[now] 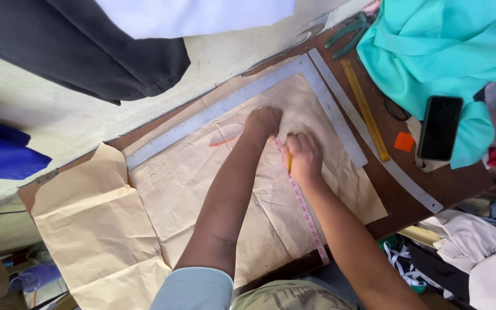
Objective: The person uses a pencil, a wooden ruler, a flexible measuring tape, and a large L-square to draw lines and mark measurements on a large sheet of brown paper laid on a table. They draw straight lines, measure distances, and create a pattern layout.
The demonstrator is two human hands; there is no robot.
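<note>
Two hands (285, 140), three rulers (248, 95), one phone (440, 127), one pencil (289, 162).

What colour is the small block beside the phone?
The small block is orange, seen in the head view, left of the black phone.
</note>
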